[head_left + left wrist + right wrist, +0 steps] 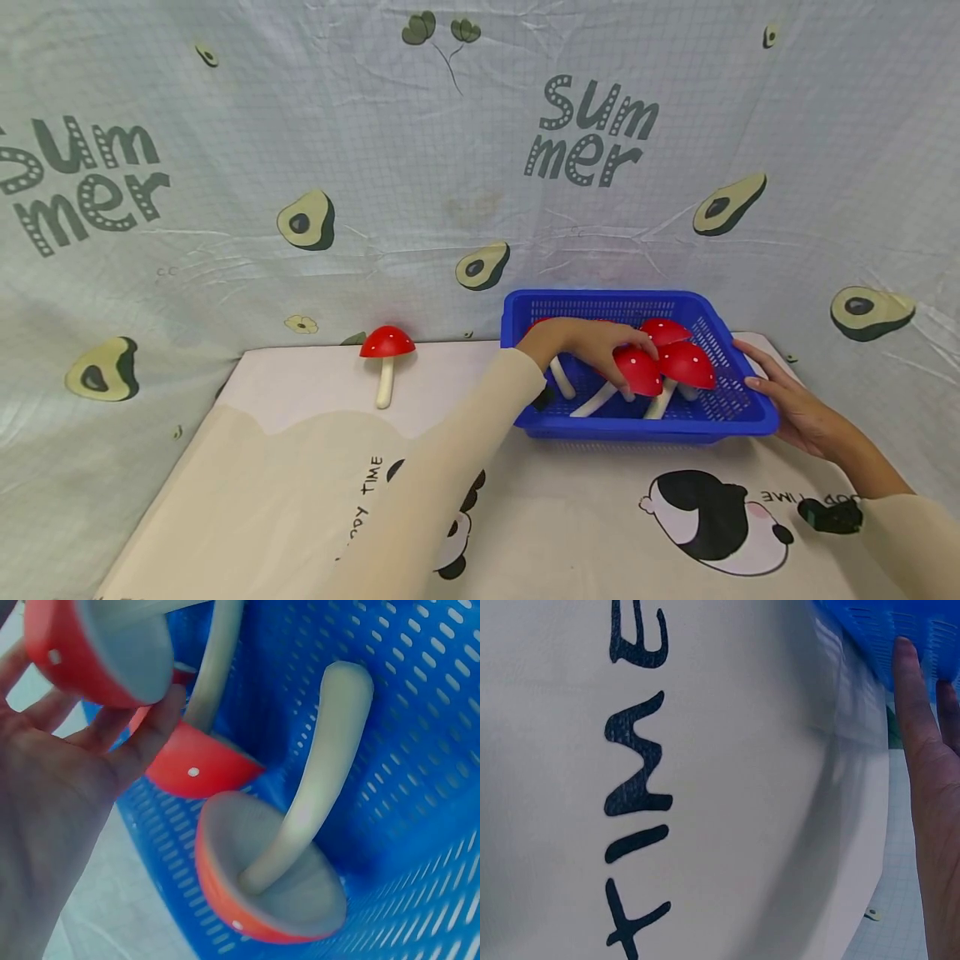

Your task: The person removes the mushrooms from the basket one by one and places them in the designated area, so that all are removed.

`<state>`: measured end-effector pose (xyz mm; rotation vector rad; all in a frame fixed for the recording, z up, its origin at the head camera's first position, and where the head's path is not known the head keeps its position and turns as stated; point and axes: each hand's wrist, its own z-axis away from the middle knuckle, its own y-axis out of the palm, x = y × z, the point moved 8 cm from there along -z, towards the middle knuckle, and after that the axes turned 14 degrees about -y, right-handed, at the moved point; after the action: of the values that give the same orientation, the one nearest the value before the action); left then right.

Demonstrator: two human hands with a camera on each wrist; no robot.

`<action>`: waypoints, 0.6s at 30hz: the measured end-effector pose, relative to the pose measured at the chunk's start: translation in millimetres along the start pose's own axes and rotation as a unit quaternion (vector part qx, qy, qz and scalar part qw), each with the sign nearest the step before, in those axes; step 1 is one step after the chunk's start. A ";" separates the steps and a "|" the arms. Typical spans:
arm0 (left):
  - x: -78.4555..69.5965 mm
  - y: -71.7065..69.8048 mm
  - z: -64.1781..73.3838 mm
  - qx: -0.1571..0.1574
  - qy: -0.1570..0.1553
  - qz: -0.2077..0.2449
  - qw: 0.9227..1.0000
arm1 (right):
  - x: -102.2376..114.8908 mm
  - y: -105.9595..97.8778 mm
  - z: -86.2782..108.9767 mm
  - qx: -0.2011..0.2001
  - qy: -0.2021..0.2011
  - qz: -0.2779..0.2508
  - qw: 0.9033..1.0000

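Observation:
A blue plastic basket point(652, 429) holds several toy mushrooms with white-dotted red caps and pale stems. My left hand point(600, 343) reaches into it and grips one toy mushroom point(637, 372) by the cap. In the left wrist view the fingers of that hand point(67, 765) lie round the red cap point(64, 656), and another mushroom point(311, 780) rests below with its stem up. At the basket's right side, my right hand point(802, 408) touches the outer wall with fairly straight fingers, also visible in the right wrist view against the blue wall point(862, 634).
A single toy mushroom point(386, 354) lies on the table at the back left, apart from the basket. The table point(247, 483) has a printed cover. Behind it hangs a pale cloth point(405, 167) with avocado prints.

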<state>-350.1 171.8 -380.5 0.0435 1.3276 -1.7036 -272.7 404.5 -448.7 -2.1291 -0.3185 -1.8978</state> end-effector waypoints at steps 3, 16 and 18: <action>-2.7 -6.2 9.1 -0.015 0.030 0.006 0.999 | -0.1 0.4 -0.1 0.001 -0.001 0.002 1.000; 3.7 -48.8 67.4 -0.139 0.053 0.124 0.981 | 1.4 1.6 0.9 0.005 -0.008 0.002 1.000; 4.3 -56.2 76.6 -0.175 0.054 0.124 0.975 | 2.2 2.0 1.1 0.008 -0.010 0.002 1.000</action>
<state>-353.1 108.2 -309.9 0.0944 1.6146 -1.2577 -270.8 402.9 -446.7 -2.1378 -0.3321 -1.8683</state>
